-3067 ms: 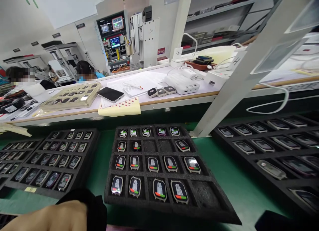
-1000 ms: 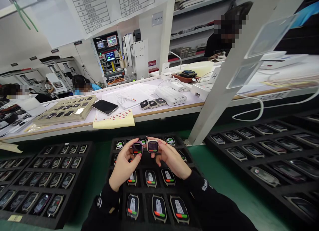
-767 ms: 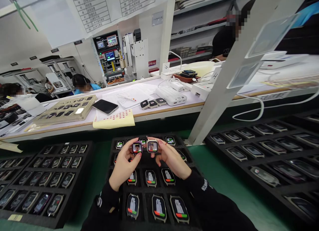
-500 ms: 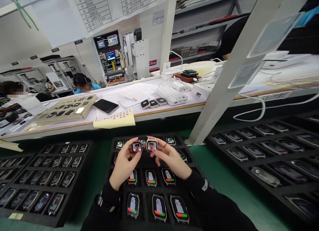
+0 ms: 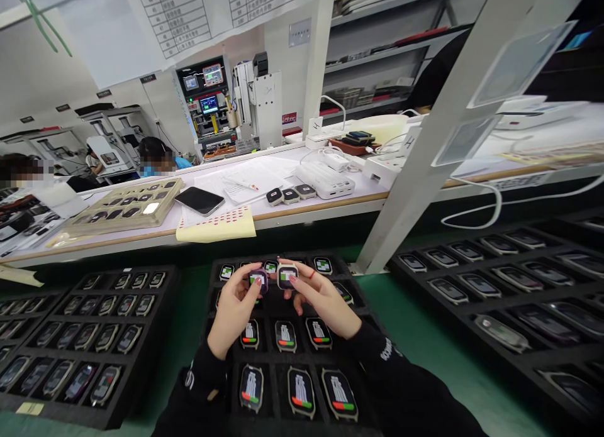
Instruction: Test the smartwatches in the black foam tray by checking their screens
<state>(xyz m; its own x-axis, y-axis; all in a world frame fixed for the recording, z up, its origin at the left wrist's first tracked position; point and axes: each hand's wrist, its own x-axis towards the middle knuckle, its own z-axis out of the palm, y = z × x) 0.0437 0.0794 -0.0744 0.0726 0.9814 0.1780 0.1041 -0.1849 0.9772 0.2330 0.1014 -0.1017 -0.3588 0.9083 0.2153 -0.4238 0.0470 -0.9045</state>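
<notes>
My left hand (image 5: 234, 312) pinches a small watch body with a purple rim (image 5: 258, 280), its screen lit. My right hand (image 5: 324, 300) grips a second watch body with a pale rim (image 5: 287, 276) right beside it. Both watches hover above the far rows of the black foam tray (image 5: 211, 311) in front of me. That tray holds several more lit watch bodies (image 5: 301, 392) in its pockets. My black sleeves (image 5: 406, 393) cover both wrists.
More black trays of watches lie to the left (image 5: 70, 342) and right (image 5: 509, 286) on the green mat. A white post (image 5: 425, 166) rises behind the right tray. The raised bench carries a beige tray (image 5: 123, 205), a phone (image 5: 199, 201), papers and white chargers (image 5: 325, 180). Other people sit far left.
Both hands came up from below and took a watch each. Over the last second they stayed above the tray's far rows while the two screens changed from a camera picture to a white and green display.
</notes>
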